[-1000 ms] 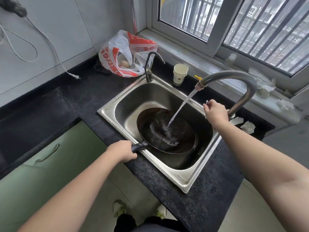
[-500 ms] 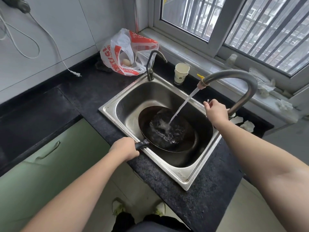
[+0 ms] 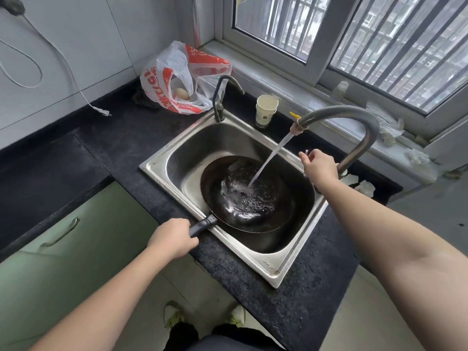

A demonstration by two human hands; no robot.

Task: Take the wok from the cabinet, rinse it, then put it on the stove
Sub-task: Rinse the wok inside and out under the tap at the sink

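The wok (image 3: 250,196) sits tilted in the sink (image 3: 271,271) at the frame's centre, water from the tap (image 3: 339,117) striking its bowl. Its handle runs down and left over the sink's near rim, where the left hand (image 3: 172,240) grips the end. The right hand (image 3: 320,167), fingers curled at the tap's lever, is above and right of the wok. Lifting out falls to the left hand, I'd say.

paper cup (image 3: 266,108) standing on my tabletop (image 3: 126,138) behind the sink | red-white plastic bag (image 3: 182,79) slumping in the corner | white plug (image 3: 102,111) lying loose
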